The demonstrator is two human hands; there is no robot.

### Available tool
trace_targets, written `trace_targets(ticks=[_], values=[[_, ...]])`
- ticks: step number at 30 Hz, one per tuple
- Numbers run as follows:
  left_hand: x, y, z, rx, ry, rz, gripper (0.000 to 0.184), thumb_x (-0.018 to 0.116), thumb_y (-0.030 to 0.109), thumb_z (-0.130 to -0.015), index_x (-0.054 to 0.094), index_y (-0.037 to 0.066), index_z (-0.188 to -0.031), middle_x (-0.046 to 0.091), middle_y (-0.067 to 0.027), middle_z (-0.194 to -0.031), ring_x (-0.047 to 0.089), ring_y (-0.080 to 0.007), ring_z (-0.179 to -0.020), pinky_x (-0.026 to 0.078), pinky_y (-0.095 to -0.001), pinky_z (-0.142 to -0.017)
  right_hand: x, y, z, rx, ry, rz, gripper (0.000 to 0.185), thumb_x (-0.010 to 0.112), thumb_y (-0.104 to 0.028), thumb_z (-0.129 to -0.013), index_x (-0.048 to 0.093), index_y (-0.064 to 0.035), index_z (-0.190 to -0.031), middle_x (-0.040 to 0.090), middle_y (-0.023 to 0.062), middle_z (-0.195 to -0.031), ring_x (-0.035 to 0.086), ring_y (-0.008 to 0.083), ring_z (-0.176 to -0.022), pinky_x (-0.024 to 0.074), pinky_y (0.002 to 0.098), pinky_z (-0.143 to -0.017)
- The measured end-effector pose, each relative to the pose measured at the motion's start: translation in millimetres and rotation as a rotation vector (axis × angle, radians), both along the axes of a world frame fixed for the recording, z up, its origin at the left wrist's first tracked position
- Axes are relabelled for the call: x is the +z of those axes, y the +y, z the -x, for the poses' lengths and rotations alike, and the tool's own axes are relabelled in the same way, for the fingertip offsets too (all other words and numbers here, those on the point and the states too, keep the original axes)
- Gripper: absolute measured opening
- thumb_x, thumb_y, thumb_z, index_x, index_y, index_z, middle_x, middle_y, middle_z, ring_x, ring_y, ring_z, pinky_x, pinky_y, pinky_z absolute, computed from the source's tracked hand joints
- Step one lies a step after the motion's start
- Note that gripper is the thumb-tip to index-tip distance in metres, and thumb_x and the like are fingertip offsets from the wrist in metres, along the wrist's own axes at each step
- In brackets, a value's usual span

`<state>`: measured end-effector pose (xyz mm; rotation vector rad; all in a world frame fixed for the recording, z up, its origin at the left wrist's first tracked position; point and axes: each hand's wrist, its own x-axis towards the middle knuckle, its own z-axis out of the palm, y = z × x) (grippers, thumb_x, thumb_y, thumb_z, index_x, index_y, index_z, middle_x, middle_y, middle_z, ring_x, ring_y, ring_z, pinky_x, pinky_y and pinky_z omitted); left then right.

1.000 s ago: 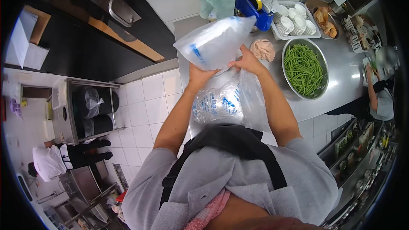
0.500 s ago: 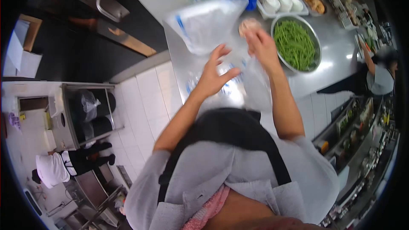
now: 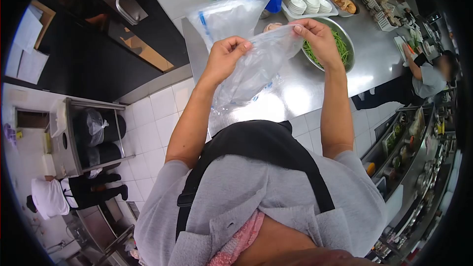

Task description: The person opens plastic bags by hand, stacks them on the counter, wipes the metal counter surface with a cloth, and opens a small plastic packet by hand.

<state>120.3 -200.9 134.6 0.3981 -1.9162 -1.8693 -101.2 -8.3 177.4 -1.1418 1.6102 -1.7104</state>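
A clear plastic bag (image 3: 256,66) is stretched between my two hands above the steel table. My left hand (image 3: 226,58) pinches one corner of its top edge between thumb and fingers. At the other corner my right hand (image 3: 315,39) grips the same edge, close to a metal bowl (image 3: 351,51) of green beans (image 3: 340,44). Behind the held bag lies a stack of plastic bags (image 3: 224,17) with blue print. A small pinkish-beige item (image 3: 272,27) shows just beyond the bag's edge, partly hidden. Whether the bag's mouth is parted I cannot tell.
On the steel table (image 3: 374,54) stand a white tray (image 3: 333,12) of small white dishes, a blue tape dispenser (image 3: 271,1) and a bowl of brown food (image 3: 344,4). One co-worker (image 3: 428,81) is at the right; another person (image 3: 54,194) stands far left.
My right hand was near the pinkish item and my left was open with fingers spread. Now both hands grip the bag's top edge, raised and stretched between them.
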Motion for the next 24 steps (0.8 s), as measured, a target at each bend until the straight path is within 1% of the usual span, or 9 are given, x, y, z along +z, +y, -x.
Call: trace_targets(ticks=[3,4,6,9,12,15,18,21,24], values=[[19,-16,-16,-0.182,-0.172,-0.015,0.029,0.067,0.028,-0.102,0.074,-0.001,-0.104,0.072,0.0001,-0.091,0.061,-0.0072,-0.086,0.048,-0.0240,-0.084,6,-5,-18,-0.095,0.086,0.035,0.022,0.068,-0.011,-0.098,0.075,-0.0010,-0.115,0.072,0.0019,-0.092,0.063,0.0094,-0.091,0.0492,0.0255,-0.087],[26,-11,-12,-0.151,-0.095,-0.050,0.031,0.066,0.028,-0.103,0.074,-0.001,-0.106,0.072,-0.0009,-0.094,0.062,-0.0086,-0.089,0.048,-0.0250,-0.086,12,-6,-24,-0.049,0.142,0.034,0.024,0.070,-0.010,-0.096,0.076,-0.0022,-0.118,0.072,0.0020,-0.093,0.063,0.0083,-0.089,0.0496,0.0241,-0.084],[39,9,-4,-0.079,0.055,-0.130,0.034,0.063,0.030,-0.104,0.073,-0.002,-0.110,0.073,-0.0029,-0.100,0.063,-0.0114,-0.095,0.048,-0.0269,-0.090,19,-11,-40,0.037,0.088,-0.004,0.021,0.072,-0.010,-0.094,0.076,-0.0019,-0.113,0.071,0.0013,-0.093,0.063,0.0077,-0.084,0.0496,0.0233,-0.078],[57,17,3,-0.198,0.069,0.256,0.034,0.061,0.029,-0.104,0.072,-0.002,-0.114,0.072,-0.0061,-0.111,0.065,-0.0166,-0.103,0.048,-0.0304,-0.096,20,-24,-52,0.084,0.023,0.002,0.016,0.076,-0.011,-0.092,0.075,-0.0019,-0.105,0.070,0.0000,-0.089,0.061,0.0064,-0.077,0.0481,0.0226,-0.068],[46,5,3,-0.055,0.087,0.207,0.031,0.064,0.026,-0.100,0.072,-0.002,-0.110,0.072,-0.0074,-0.110,0.065,-0.0170,-0.102,0.048,-0.0312,-0.095,12,-23,-50,0.125,0.027,-0.107,0.013,0.078,-0.013,-0.091,0.071,-0.0027,-0.095,0.067,-0.0016,-0.084,0.059,0.0060,-0.072,0.0460,0.0230,-0.062],[17,-32,-14,-0.011,0.340,-0.217,0.022,0.066,0.019,-0.097,0.072,-0.002,-0.100,0.072,-0.0065,-0.099,0.064,-0.0156,-0.096,0.048,-0.0305,-0.092,-12,-4,-34,0.222,0.031,-0.235,0.018,0.078,-0.018,-0.092,0.067,-0.0049,-0.090,0.064,-0.0041,-0.078,0.056,0.0053,-0.070,0.0454,0.0230,-0.063],[3,-52,-39,-0.158,0.171,-0.240,0.015,0.065,0.011,-0.094,0.073,-0.002,-0.098,0.072,-0.0064,-0.093,0.063,-0.0151,-0.086,0.049,-0.0292,-0.082,-28,0,-27,0.262,-0.086,-0.187,0.018,0.078,-0.021,-0.093,0.066,-0.0078,-0.089,0.063,-0.0056,-0.079,0.055,0.0039,-0.070,0.0445,0.0215,-0.067],[20,-45,-51,-0.173,-0.086,-0.003,0.016,0.061,0.008,-0.094,0.073,-0.003,-0.091,0.072,-0.0078,-0.090,0.061,-0.0154,-0.082,0.047,-0.0296,-0.080,-26,-12,-28,0.219,-0.020,-0.268,0.020,0.072,-0.021,-0.097,0.068,-0.0057,-0.085,0.063,-0.0051,-0.076,0.055,0.0059,-0.070,0.0453,0.0227,-0.068],[0,-70,-45,-0.033,0.198,-0.344,0.020,0.062,0.012,-0.096,0.073,-0.003,-0.090,0.071,-0.0076,-0.088,0.059,-0.0154,-0.080,0.046,-0.0299,-0.079,-34,-26,-15,0.417,-0.052,-0.326,0.022,0.071,-0.023,-0.099,0.069,-0.0055,-0.086,0.062,-0.0053,-0.079,0.056,0.0058,-0.075,0.0451,0.0216,-0.071]])
